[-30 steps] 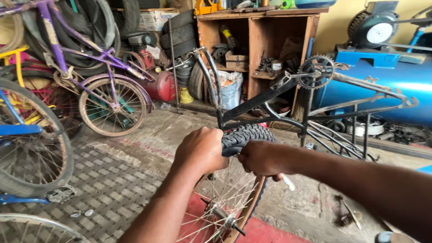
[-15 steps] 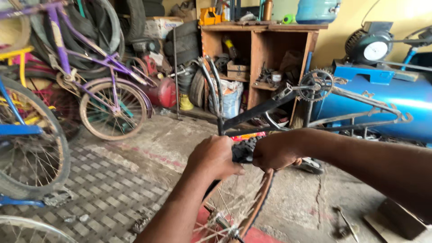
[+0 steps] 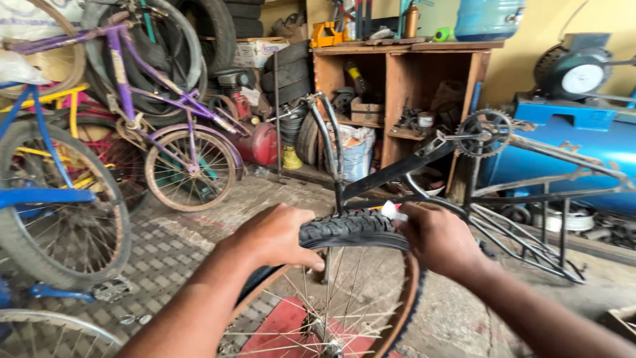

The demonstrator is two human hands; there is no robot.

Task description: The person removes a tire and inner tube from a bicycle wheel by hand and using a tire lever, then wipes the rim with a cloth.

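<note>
A spoked bicycle wheel [image 3: 344,305] stands upright in front of me, with a black knobby tyre [image 3: 351,227] over its top. My left hand [image 3: 275,235] grips the tyre at the upper left of the rim. My right hand [image 3: 437,238] presses on the tyre at the upper right, and a small white object [image 3: 392,211] shows by its fingers. Just behind the wheel stands an upside-down black bicycle frame [image 3: 464,179] with its chainring [image 3: 483,132] up.
A purple bicycle [image 3: 172,126] and a blue one [image 3: 53,199] lean at the left, with stacked tyres [image 3: 218,26] behind. A wooden shelf unit [image 3: 404,86] stands at the back. A blue air compressor tank [image 3: 570,152] is at the right. A red mat [image 3: 278,328] lies under the wheel.
Both hands have shifted apart along the top of the tyre, so more tread shows between them. The view has moved closer and slightly lower.
</note>
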